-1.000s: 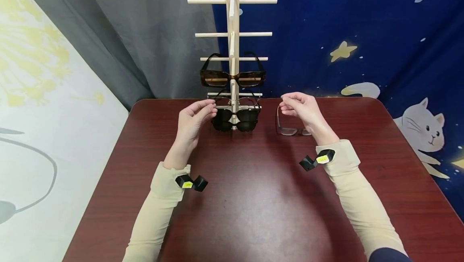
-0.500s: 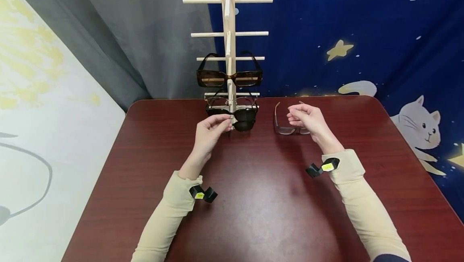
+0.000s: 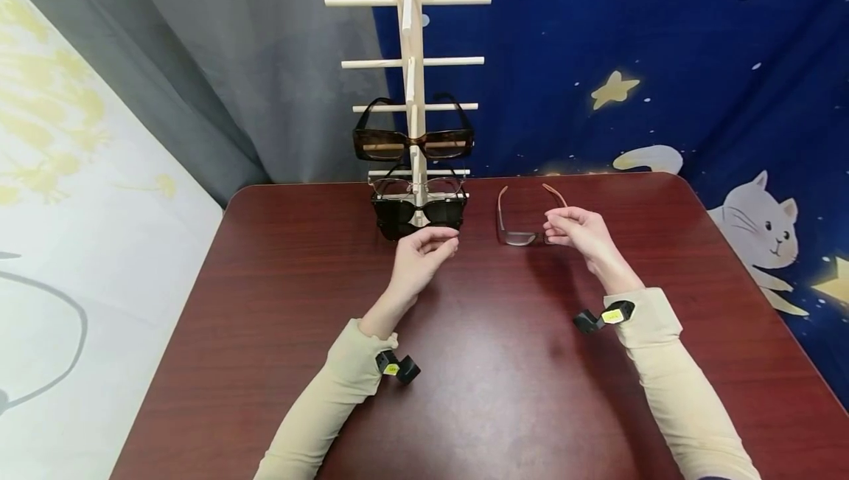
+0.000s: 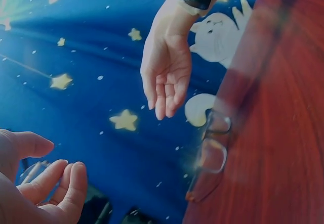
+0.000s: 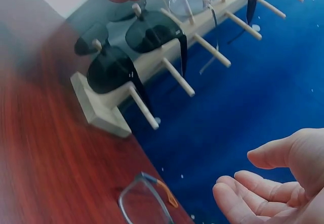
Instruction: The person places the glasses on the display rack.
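Note:
In the head view my left hand (image 3: pixel 424 262) hovers before the bottom of a wooden eyewear rack (image 3: pixel 409 37), hiding part of the lowest dark sunglasses (image 3: pixel 391 231). Its thumb and fingers stand apart around nothing in the left wrist view. Clear-lensed eyeglasses (image 3: pixel 520 239) lie on the table right of the rack, temples unfolded toward the back. My right hand (image 3: pixel 584 240) is over their right side and covers part of the frame. The right wrist view shows that hand's thumb and loosely bent fingers (image 5: pixel 230 198) apart, holding nothing, with the eyeglasses lower left.
Above the lowest pair hang other dark sunglasses (image 3: pixel 443 211), thin-rimmed clear glasses (image 3: pixel 446 186) and brown tortoiseshell sunglasses (image 3: pixel 446 145). The upper pegs (image 3: pixel 458 0) stick out sideways and forward. Behind the dark red table (image 3: pixel 504 391) hang grey and blue curtains (image 3: pixel 530 60).
My left hand has moved right and nearer, from the rack's left side to in front of its base. My right hand has shifted right and nearer over the eyeglasses, which stay on the table.

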`<state>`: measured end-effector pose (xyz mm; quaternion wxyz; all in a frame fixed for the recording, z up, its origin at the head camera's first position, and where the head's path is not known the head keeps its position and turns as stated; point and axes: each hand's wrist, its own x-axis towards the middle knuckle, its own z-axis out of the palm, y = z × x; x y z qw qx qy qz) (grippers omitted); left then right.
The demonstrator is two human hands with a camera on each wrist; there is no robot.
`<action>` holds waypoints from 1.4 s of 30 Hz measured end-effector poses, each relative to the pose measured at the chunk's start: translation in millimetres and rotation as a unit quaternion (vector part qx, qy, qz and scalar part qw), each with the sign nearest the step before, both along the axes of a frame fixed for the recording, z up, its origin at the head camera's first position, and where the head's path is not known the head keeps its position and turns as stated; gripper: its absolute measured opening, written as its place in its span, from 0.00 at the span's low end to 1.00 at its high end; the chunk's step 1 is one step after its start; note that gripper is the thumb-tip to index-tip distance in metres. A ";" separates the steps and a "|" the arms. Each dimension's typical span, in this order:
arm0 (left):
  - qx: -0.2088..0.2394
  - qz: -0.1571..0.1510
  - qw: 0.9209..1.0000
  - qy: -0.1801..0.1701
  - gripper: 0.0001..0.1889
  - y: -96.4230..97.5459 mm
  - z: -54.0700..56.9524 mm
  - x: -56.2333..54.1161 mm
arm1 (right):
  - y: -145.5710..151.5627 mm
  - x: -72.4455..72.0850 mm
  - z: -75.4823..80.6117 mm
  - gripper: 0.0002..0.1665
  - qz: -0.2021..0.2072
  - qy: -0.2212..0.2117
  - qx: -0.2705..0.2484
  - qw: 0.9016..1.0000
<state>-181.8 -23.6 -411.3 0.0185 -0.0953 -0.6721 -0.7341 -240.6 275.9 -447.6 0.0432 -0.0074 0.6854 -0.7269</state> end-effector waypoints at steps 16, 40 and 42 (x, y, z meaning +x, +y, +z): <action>-0.100 -0.015 0.995 -0.015 0.12 52.3 -25.5 -6.7 | 71.6 -21.2 -70.1 0.18 -0.092 -0.026 0.059 0.994; -0.132 0.172 0.971 -0.100 0.08 118.8 -66.0 -52.8 | 37.7 15.2 -12.3 0.16 -0.122 -0.056 0.103 0.986; -0.135 0.183 0.968 -0.104 0.09 121.3 -68.2 -55.1 | 33.5 13.7 -9.8 0.19 -0.125 -0.065 0.114 0.983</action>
